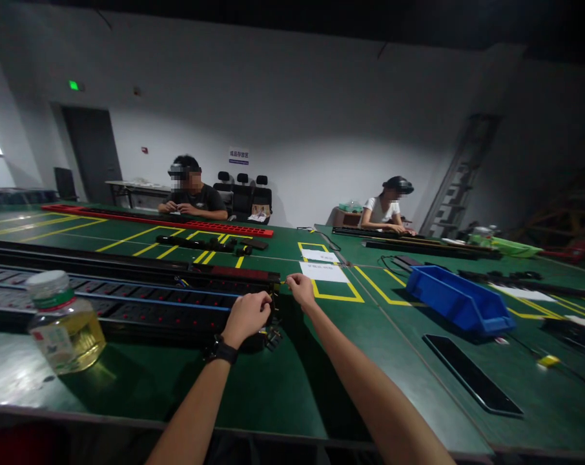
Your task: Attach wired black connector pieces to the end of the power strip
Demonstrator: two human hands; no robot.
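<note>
Through my head view I have the left hand (248, 320) at the centre of the frame, fingers curled over the right-hand end of the long black rack with blue strips and red dots (161, 303), though I cannot tell whether they grip anything. Just right of it, my right hand (301, 292) brings its thumb and fingertips together beside a tiny yellow tip (283, 282), too small for me to tell if it is grasped. The clear bottle of yellow liquid with a white cap (82, 332) stands lower left.
</note>
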